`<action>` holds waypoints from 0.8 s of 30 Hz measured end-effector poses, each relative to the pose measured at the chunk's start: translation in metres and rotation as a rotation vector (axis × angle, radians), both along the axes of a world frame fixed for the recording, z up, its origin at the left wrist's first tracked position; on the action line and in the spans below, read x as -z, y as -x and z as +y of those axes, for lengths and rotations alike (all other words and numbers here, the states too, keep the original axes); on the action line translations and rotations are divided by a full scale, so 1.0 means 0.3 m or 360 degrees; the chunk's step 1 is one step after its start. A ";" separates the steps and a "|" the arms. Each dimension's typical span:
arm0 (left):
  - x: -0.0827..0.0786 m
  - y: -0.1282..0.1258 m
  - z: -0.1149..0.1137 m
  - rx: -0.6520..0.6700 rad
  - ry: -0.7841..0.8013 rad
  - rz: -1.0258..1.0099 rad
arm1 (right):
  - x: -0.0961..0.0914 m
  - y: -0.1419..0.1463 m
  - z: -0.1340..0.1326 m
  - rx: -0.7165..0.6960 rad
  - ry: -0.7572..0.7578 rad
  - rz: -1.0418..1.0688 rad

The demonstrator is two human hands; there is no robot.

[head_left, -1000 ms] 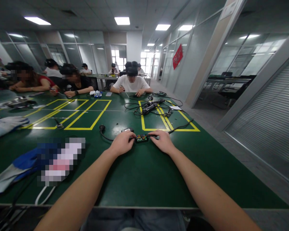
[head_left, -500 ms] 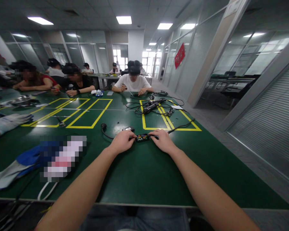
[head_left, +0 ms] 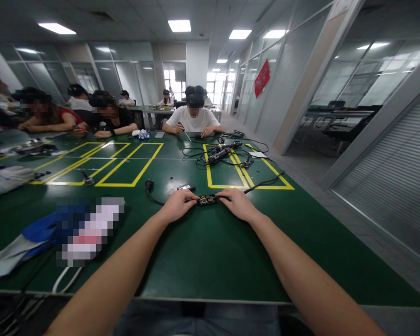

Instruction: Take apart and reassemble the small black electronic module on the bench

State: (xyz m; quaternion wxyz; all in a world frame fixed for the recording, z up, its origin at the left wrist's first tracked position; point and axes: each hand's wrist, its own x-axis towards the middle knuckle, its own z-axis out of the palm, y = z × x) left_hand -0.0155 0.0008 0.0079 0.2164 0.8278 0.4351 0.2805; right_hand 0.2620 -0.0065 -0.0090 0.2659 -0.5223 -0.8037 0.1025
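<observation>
Lying between left hand [head_left: 176,205] and right hand [head_left: 238,204] is a black device [head_left: 207,200].

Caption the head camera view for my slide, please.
Bare left hand and bare right hand at either end of a small black rectangular case with exposed electronics, over a green table.

No words readable from here, red sign [head_left: 262,78] on glass wall [head_left: 287,70] blurred, pale label [head_left: 185,186] on black cover [head_left: 192,188] too small.
</observation>
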 end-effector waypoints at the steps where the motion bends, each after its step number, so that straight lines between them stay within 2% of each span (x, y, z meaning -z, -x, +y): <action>1: 0.000 0.002 0.002 0.0017 -0.0001 0.0003 | -0.003 0.000 -0.001 -0.0006 0.0010 -0.0002; 7: -0.011 0.008 0.002 0.0110 -0.0181 0.0196 | -0.018 0.005 -0.015 -0.0031 0.0039 0.0027; 15: -0.031 -0.008 -0.018 0.0099 -0.0362 0.0455 | -0.012 0.026 -0.043 0.0004 0.0052 0.0125; 24: -0.050 -0.014 -0.021 0.0078 -0.0325 0.0490 | -0.022 0.018 -0.037 -0.0036 -0.0010 0.0057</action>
